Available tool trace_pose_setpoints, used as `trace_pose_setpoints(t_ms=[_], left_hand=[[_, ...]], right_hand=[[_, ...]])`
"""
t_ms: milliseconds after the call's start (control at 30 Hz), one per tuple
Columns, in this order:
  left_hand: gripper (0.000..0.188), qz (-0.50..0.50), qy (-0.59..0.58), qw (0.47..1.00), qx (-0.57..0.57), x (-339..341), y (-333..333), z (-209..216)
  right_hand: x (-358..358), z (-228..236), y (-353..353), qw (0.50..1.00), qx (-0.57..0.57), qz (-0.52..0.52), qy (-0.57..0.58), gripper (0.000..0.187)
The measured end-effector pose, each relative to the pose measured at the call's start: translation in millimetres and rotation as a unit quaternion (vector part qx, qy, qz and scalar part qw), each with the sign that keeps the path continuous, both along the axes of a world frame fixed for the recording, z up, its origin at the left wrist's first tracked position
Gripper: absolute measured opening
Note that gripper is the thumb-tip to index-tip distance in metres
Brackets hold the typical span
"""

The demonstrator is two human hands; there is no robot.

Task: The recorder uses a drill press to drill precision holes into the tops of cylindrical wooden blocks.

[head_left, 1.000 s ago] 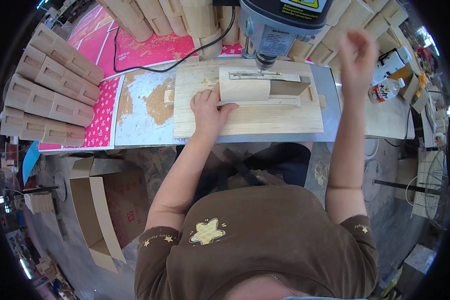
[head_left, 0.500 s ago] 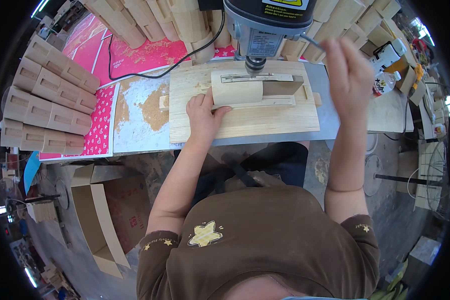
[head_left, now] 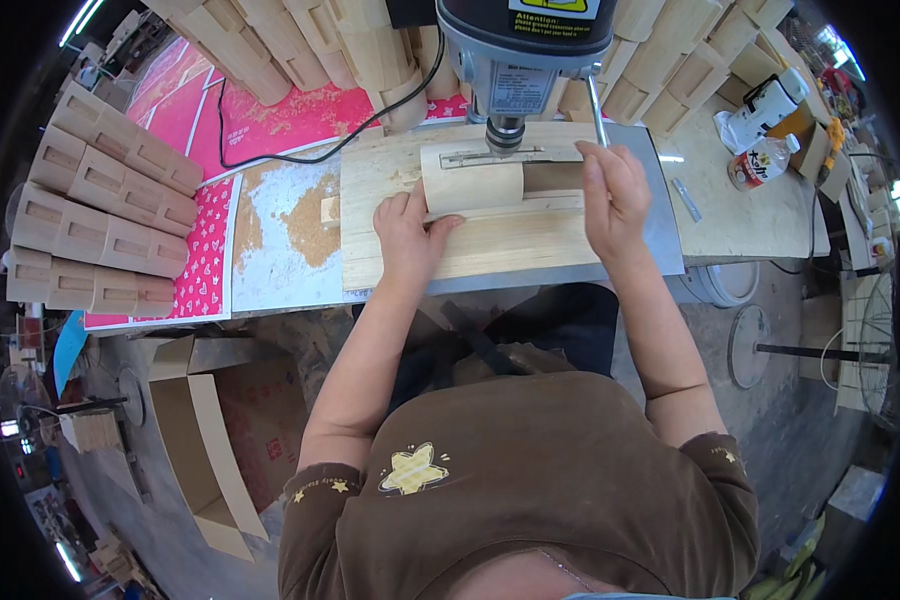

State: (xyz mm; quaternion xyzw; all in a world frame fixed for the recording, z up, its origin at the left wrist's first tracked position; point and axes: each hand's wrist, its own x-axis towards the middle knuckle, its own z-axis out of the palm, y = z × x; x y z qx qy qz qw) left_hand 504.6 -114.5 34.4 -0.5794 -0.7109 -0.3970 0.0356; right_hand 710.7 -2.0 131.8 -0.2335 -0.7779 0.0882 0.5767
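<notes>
Block of pale wood, smooth and rounded, lies on a flat board on the desk, directly beneath the chuck of a drill. The left hand holds the block's left end, thumb along the front edge, some fingertips hidden behind the wood. The right hand is closed around the lower end of a metal lever, covering the board's right part. Whether the bit touches the block is too small to tell, and a thin grey line along its back edge is hard to make out. The top of the drill is cut off by the frame. A clear bottle stands at right, its contents masked by a label. An open cardboard carton sits on the floor, its lower interior in shadow; a white bucket is partly hidden under the desk. Grainy sawdust is scattered at left, near stacked wooden cylinders cut with rectangular recesses.
</notes>
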Motion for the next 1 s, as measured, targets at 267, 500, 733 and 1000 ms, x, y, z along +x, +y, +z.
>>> trace_pose_setpoints(t_ms=[267,500,733,1000], left_hand=[[0.067,-0.009,0.013,1.0,0.014,21.5,18.7,0.7],[0.066,-0.03,0.002,0.999,0.043,35.7,27.7,2.0],[0.063,-0.029,0.01,0.998,0.059,28.1,22.4,2.1],[0.064,-0.026,0.003,0.998,0.058,28.1,23.9,7.2]], right_hand=[[-31.4,163.6,48.0,0.985,-0.113,-0.108,-0.079,0.028],[-23.8,158.0,57.7,0.997,-0.072,0.002,-0.04,0.027],[2.3,77.9,-16.3,0.999,-0.042,-0.025,-0.001,0.013],[-2.0,-18.2,3.8,0.999,0.029,0.013,0.027,0.011]])
